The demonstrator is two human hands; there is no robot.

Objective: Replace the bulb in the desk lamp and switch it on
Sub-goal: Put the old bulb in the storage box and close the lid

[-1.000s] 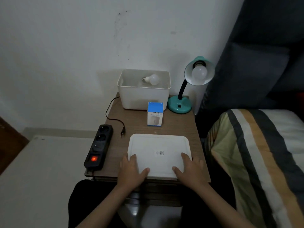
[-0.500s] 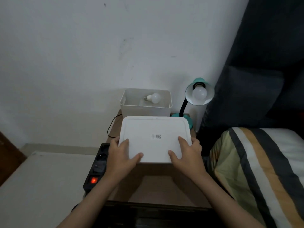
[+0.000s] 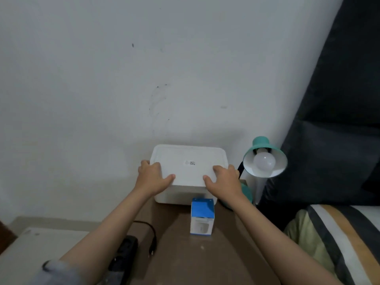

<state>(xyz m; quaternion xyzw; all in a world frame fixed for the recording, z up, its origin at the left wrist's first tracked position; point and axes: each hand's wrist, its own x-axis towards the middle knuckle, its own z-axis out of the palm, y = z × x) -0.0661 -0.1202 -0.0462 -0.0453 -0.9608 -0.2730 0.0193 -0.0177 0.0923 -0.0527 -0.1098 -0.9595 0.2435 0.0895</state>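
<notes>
You are looking down at a small brown table (image 3: 216, 256) set against a plain white wall (image 3: 123, 79). Both your arms reach forward. Your left hand (image 3: 153, 177) grips the near left corner of a flat white lid (image 3: 189, 163), fingers curled over its edge and thumb pressed on top. Your right hand (image 3: 223, 179) grips the near right corner the same way. The lid sits over a white plastic bin (image 3: 178, 195) at the back of the table, covering its opening; whether it is fully seated cannot be told.

Just to the right of the bin stands a teal desk lamp (image 3: 264, 153), its shade tilted toward you. A round white bulb (image 3: 264, 161) sits in the shade, unlit. The lamp's teal base (image 3: 245, 192) shows partly behind your right wrist.

In front of the bin, close to it, a small blue and white box (image 3: 202, 217) stands upright on the table. At the table's left edge lies a black power strip (image 3: 125, 256), with a black cord and plug (image 3: 151, 241) loose beside it, not plugged in. A striped bed cover (image 3: 339, 243) lies at the right, with a dark curtain (image 3: 339, 120) above it.
</notes>
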